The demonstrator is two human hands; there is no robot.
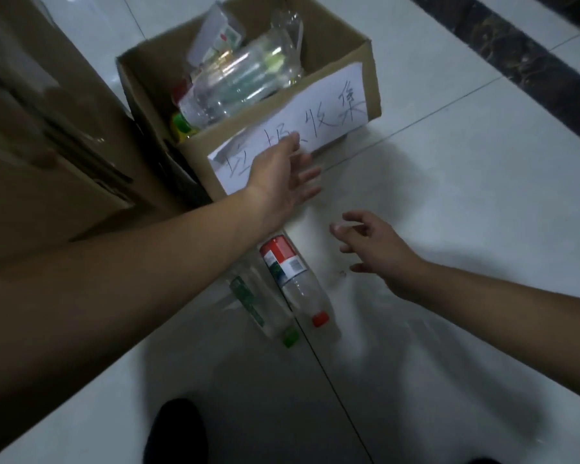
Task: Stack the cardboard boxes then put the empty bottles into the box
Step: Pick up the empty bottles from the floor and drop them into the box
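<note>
Both hands empty, fingers spread: left hand (283, 175) over box (370, 78) front, right hand (377, 249) reaching twd 2 bottles (293, 279) on floor (449, 195), prob next to grab.

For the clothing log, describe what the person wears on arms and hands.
The left hand and right hand are bare: no gloves, watch or wristband visible. The left forearm and right forearm are uncovered as far as the picture shows, with no sleeve in view.
</note>
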